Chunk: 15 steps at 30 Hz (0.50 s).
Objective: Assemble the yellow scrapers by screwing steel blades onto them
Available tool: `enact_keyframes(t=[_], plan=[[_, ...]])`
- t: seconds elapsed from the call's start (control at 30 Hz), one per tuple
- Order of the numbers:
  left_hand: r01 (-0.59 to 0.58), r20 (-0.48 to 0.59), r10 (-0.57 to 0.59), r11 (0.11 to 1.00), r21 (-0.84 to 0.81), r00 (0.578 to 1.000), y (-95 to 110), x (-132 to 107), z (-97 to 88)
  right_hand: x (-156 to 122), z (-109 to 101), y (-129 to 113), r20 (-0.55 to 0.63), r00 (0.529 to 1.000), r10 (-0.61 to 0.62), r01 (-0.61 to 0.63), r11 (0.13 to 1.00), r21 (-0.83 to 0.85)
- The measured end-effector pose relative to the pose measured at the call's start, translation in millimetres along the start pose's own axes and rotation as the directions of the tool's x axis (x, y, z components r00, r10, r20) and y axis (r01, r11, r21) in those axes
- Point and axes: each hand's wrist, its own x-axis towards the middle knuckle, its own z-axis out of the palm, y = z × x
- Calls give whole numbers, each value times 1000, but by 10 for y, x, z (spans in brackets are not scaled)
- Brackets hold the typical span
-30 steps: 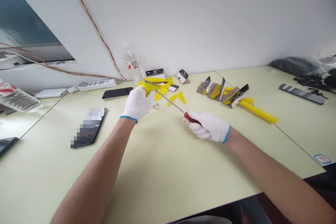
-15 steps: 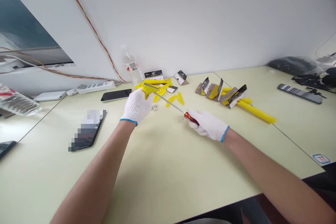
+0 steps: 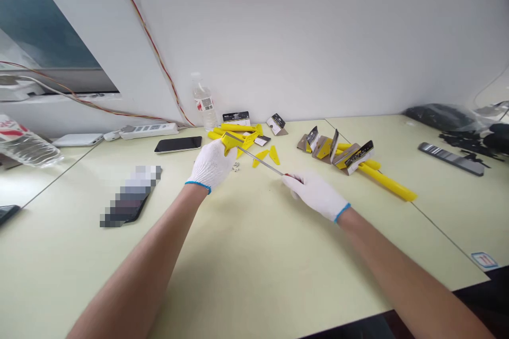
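Head view: we see a yellow plastic piece [image 3: 231,143] gripped in our left gloved hand [image 3: 210,165], the fingers pressed closed around it. Our right gloved hand [image 3: 316,196] is closed around a red-handled screwdriver [image 3: 260,161], whose long shaft reaches the piece. Tiny screws [image 3: 236,167] lie just below the piece, yellow fins [image 3: 261,158] just beside it, a black smartphone [image 3: 178,144] left of it, a water bottle [image 3: 204,103] behind it, and carded yellow parts [image 3: 336,152] well right of it.
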Motion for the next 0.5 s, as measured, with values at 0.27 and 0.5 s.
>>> enact_keyframes(t=[0.27, 0.5], plan=[[2, -6, -2, 999, 32, 1000, -37, 16, 59, 82, 88, 50, -287, 952, -112, 28, 960, -280], [17, -13, -17, 1000, 9, 1000, -63, 17, 39, 38, 119, 28, -298, 940, -169, 73, 949, -308]])
